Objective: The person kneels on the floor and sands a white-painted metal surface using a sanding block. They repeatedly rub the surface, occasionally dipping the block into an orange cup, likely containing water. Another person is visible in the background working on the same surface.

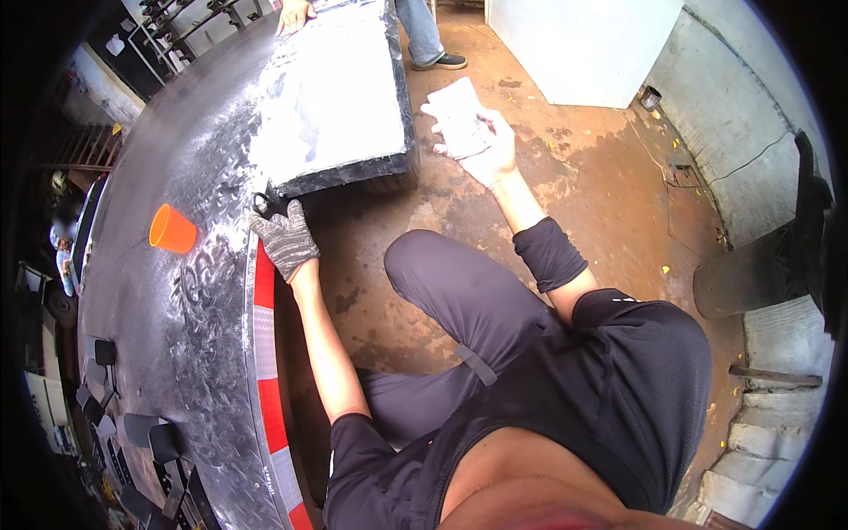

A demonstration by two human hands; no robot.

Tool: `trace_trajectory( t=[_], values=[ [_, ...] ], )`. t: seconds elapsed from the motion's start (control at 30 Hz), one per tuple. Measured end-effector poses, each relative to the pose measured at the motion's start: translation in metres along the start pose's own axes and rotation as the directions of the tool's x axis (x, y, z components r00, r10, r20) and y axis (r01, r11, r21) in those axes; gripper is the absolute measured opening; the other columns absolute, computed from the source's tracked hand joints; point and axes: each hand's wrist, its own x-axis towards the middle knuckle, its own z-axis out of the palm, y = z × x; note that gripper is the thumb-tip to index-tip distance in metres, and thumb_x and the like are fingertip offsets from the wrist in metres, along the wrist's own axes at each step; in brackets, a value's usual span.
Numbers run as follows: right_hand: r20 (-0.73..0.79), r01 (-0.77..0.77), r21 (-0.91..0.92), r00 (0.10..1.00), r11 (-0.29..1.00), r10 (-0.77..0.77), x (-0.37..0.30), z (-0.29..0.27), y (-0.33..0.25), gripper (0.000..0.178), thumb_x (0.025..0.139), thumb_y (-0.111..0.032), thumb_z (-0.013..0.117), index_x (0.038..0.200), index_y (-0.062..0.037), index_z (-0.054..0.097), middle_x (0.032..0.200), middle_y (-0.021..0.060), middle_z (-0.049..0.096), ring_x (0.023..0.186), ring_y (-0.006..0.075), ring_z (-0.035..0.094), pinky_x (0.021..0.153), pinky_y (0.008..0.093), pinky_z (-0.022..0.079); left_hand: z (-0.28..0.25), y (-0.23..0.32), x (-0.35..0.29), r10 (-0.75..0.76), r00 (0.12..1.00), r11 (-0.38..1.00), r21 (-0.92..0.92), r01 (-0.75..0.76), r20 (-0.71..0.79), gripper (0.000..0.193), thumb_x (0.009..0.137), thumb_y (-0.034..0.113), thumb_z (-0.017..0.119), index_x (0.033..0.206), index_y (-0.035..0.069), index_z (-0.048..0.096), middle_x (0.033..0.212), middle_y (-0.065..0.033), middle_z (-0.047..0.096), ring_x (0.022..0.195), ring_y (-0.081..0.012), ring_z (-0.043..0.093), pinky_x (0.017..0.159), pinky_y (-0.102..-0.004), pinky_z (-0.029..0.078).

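My left hand (287,243), in a grey knitted glove, rests on the edge of a dark, dusty vehicle bed (216,291). Its fingers are spread, close to a small black ring (261,201) at the corner of a raised panel (336,97) coated in white. Out to the right, over the floor, my bare right hand (490,155) is closed around a white rectangular pad (459,115). Whether the pad is cloth or abrasive paper I cannot tell. Red and silver reflective tape (265,331) runs along the bed's near edge.
An orange cup (173,230) stands on the bed. Another person's hand (295,15) touches the panel's far end; a person's leg (420,31) is beyond it. Stained brown floor (548,168) lies at right, with a pale cabinet (579,49), a tin (650,97) and a dark cylinder (746,278).
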Motion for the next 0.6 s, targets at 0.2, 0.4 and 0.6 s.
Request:
trace_trajectory(
  t=[0.2,0.4,0.6],
  values=[
    [-0.164,0.056,-0.407,0.977,0.912,-0.133,-0.008,-0.007,0.012,0.034,0.098,-0.023,0.061,0.128,-0.0101,0.052,0.12,0.0123,0.067,0.09,0.0182,0.066,0.074,0.0363,0.057,-0.004,-0.017,0.006,0.085,0.996,0.993,0.085,-0.087,0.022,0.077,0.089,0.006,0.068,0.146,-0.009,0.018,0.146,-0.0228,0.045,0.134,-0.0296,0.048,0.113,-0.0383,0.035],
    [-0.075,0.175,-0.8,0.921,0.575,-0.383,-0.007,-0.014,0.033,0.024,0.095,-0.021,0.068,0.111,-0.0031,0.066,0.118,0.0075,0.067,0.101,0.013,0.062,0.087,0.0279,0.051,-0.01,-0.026,0.003,0.408,0.897,0.561,0.728,-0.394,0.17,0.079,0.09,0.021,0.07,0.145,-0.011,0.024,0.139,-0.0278,0.048,0.133,-0.0339,0.045,0.114,-0.0384,0.032],
    [0.284,0.259,-0.958,0.773,-0.126,-0.568,-0.006,0.007,0.066,0.034,0.087,-0.021,0.076,0.119,-0.01,0.072,0.128,0.0162,0.064,0.127,0.0303,0.054,0.106,0.0417,0.042,-0.009,-0.031,0.003,0.249,0.966,0.94,0.224,-0.258,0.068,0.075,0.092,0.016,0.067,0.147,-0.008,0.021,0.129,-0.024,0.057,0.127,-0.03,0.051,0.111,-0.0394,0.035]
  ],
)
